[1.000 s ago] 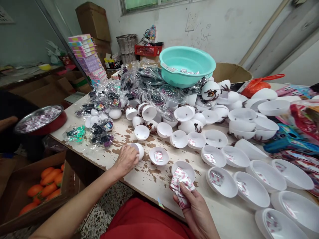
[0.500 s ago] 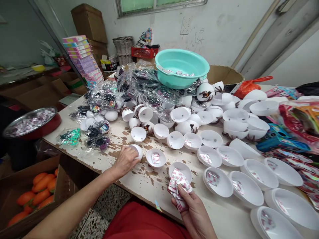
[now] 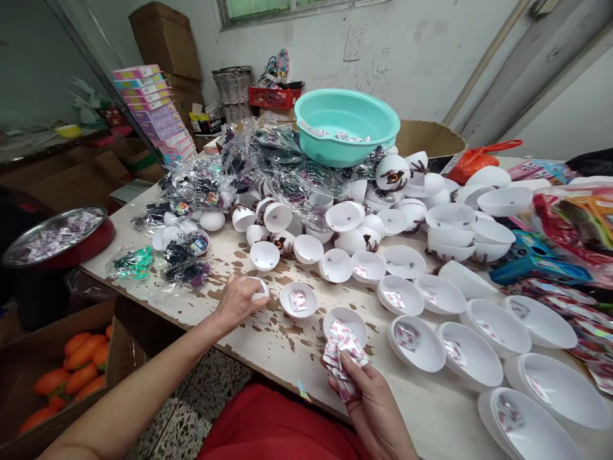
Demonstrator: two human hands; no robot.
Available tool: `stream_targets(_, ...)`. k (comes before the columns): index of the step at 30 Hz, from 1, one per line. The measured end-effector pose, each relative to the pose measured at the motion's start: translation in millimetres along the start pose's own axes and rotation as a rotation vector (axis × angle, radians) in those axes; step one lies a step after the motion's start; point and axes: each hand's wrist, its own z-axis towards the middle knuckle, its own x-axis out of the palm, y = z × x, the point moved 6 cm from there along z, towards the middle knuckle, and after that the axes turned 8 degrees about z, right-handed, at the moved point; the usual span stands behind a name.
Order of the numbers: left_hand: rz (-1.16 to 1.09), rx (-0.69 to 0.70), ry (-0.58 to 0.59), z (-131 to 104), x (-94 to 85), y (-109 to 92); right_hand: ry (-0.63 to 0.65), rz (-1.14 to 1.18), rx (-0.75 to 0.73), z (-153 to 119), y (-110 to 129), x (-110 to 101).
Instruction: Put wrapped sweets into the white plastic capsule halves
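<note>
My left hand (image 3: 238, 301) grips a small white plastic half-shell (image 3: 261, 289) by the table's front edge, its fingers curled over the rim. In my right hand (image 3: 366, 390) is a fanned bunch of small pink-and-white packets (image 3: 345, 351), pressed under the thumb. These packets partly cover a white half-shell (image 3: 353, 318) just beyond them. Between my hands stands another half-shell (image 3: 291, 312) with one packet (image 3: 297, 301) lying in it. To the right, several more white half-shells (image 3: 433, 354) stand in rows, many with a packet inside.
A turquoise basin (image 3: 347, 150) sits behind bagged dark plastic pieces (image 3: 278, 150). At left are a metal bowl of packets (image 3: 103, 223) and a carton (image 3: 125, 342) with orange items. Colourful packages (image 3: 575, 243) lie on the far right.
My left hand has turned slightly around the white half-shell, hiding more of it. The right hand keeps the packets in nearly the same place. The whole view has shifted a little.
</note>
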Motion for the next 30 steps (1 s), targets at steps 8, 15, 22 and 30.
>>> stream_targets(8,-0.085,0.087,0.131,1,-3.9,0,0.120,-0.163,-0.068,-3,0,6)
stream_targets(15,-0.198,0.133,0.287,14,-15.8,1,0.660,-0.648,-0.342,-6,-28,100)
stream_targets(22,-0.257,0.145,0.341,27,-17.4,2,0.776,-1.188,-0.872,27,-76,143)
stream_targets(30,-0.283,0.038,0.255,26,-12.6,4,0.602,-1.515,-0.974,31,-76,142)
